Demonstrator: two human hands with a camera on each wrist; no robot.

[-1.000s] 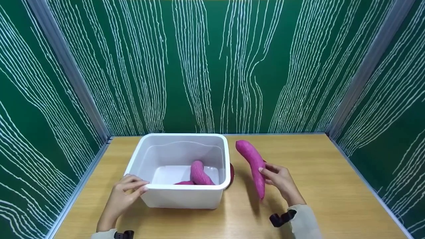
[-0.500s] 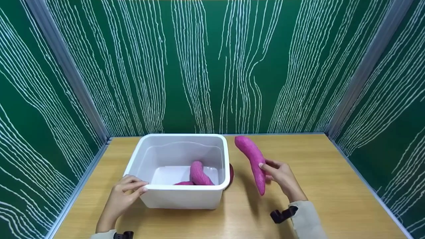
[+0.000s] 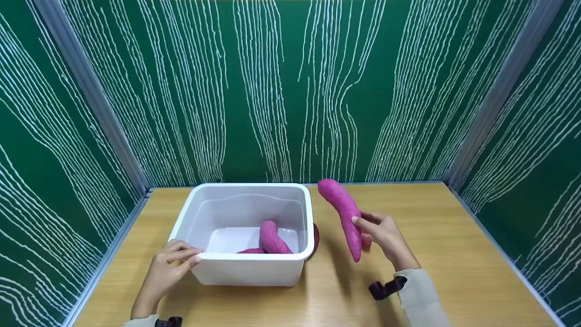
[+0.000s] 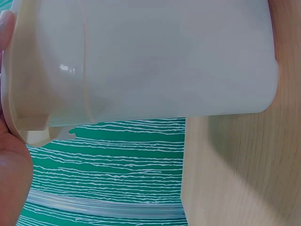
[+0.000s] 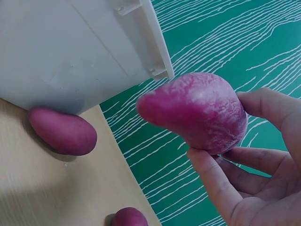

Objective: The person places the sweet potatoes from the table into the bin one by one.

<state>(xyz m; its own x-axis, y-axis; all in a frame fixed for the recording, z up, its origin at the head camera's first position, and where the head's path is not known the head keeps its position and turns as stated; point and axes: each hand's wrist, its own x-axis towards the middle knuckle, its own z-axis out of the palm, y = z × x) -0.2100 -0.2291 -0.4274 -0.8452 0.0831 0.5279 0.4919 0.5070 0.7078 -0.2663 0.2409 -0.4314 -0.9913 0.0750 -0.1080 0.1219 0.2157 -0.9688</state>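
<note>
My right hand [image 3: 386, 238] pinches a long, curved pink-purple sweet potato [image 3: 342, 206] between thumb and fingers, raised over the table to the right of a white plastic bin [image 3: 249, 269]. Seen end-on in the right wrist view, the held sweet potato [image 5: 202, 113] has wrinkled skin. My left hand [image 3: 168, 272] grips the bin's rim at its near left corner, and in the left wrist view the bin's side wall [image 4: 164, 56] fills most of the picture. Inside the bin lie a curved sweet potato [image 3: 273, 238] and part of another, half hidden by the front wall.
Against the bin's right side lies a darker sweet potato [image 5: 63, 132] on the wooden table [image 3: 454, 254]. Another sweet potato [image 5: 129, 217] shows at the bottom of the right wrist view. Green panels [image 3: 336, 91] with white wavy lines surround the table on three sides.
My right hand has moved the sweet potato a little up and away in the head view, its far end drifting slightly left. My left hand and the bin have stayed in place.
</note>
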